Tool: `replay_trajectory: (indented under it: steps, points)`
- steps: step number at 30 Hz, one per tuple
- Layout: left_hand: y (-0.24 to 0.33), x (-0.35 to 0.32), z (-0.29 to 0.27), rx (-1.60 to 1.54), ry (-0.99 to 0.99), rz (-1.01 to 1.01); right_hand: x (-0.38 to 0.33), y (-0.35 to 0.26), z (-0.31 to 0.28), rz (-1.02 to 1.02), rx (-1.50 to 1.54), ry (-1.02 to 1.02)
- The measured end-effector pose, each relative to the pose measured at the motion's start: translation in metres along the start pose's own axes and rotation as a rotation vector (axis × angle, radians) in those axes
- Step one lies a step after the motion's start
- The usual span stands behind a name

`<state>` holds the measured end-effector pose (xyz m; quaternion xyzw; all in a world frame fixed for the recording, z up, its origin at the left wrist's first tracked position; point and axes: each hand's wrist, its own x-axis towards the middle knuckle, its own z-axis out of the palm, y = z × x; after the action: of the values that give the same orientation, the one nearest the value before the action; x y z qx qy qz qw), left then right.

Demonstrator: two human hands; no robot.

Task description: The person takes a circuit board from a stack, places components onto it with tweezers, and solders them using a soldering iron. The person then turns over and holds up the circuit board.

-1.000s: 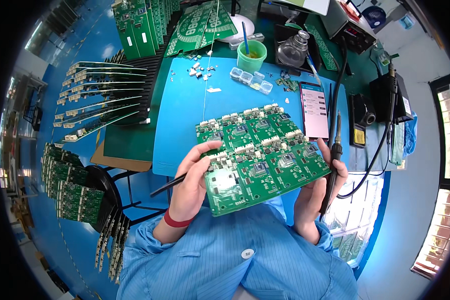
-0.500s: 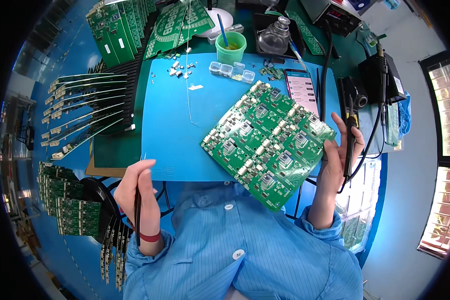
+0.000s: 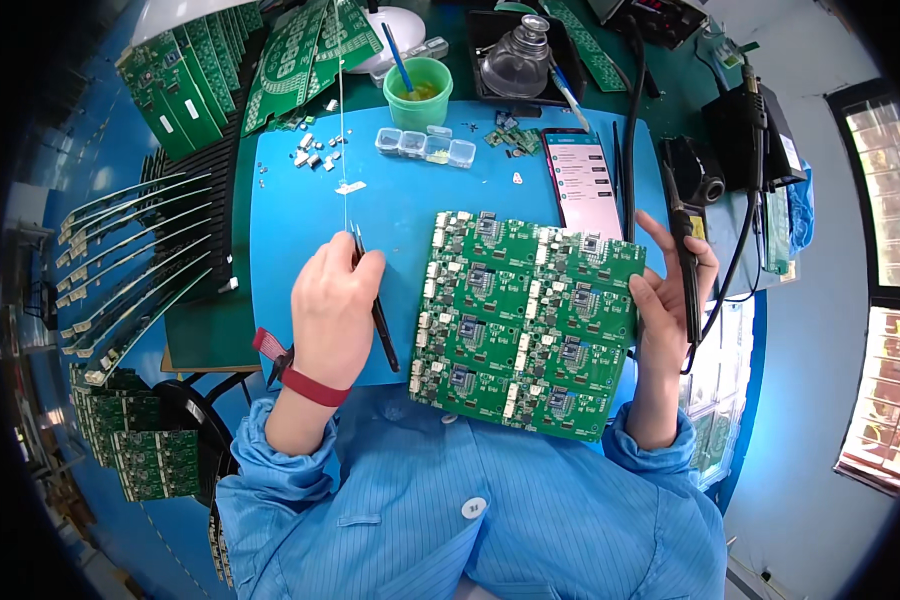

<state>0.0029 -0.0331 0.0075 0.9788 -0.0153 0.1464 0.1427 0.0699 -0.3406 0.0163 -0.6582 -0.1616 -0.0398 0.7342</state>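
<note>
A green panel of several small circuit boards (image 3: 526,320) lies flat on the blue work mat (image 3: 300,200) near my body. My right hand (image 3: 670,295) rests on the panel's right edge and is shut on a black soldering iron (image 3: 686,260) with a cable. My left hand (image 3: 335,305) hovers over the mat just left of the panel and is shut on black tweezers (image 3: 375,300), tips pointing away from me. A red wrist strap (image 3: 305,380) circles my left wrist.
A phone (image 3: 582,180) lies beyond the panel. Behind it stand a green cup (image 3: 417,95), a clear compartment box (image 3: 425,145), small loose parts (image 3: 310,150) and a glass bottle (image 3: 515,62). Racks of green boards (image 3: 185,80) fill the left; a soldering station (image 3: 750,130) sits right.
The panel went from held up in both hands to lying flat on the mat. My left hand dropped down to my side, then came back over the mat holding tweezers.
</note>
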Motion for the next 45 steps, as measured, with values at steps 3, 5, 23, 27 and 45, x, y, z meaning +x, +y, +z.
replay_trajectory:
  steps: [3, 5, 23, 27, 45]
  points:
    - [-0.003, 0.003, -0.027, 0.02, 0.127, 0.034, 0.001, 0.011, 0.011, 0.072, 0.005, -0.05]
    - [-0.011, -0.001, -0.035, -0.091, 0.22, 0.111, 0.003, 0.012, 0.032, 0.127, -0.017, -0.064]
    - [0.018, 0.004, -0.017, -0.293, -0.072, 0.099, -0.014, 0.02, 0.054, -0.213, -0.396, -0.097]
    - [0.0, 0.002, -0.032, -0.424, 0.107, -0.042, -0.025, 0.02, 0.031, -0.235, -0.529, -0.053]
    - [-0.013, 0.026, 0.007, -0.136, 0.024, -0.049, 0.069, 0.026, -0.094, -0.139, -0.865, 0.589]
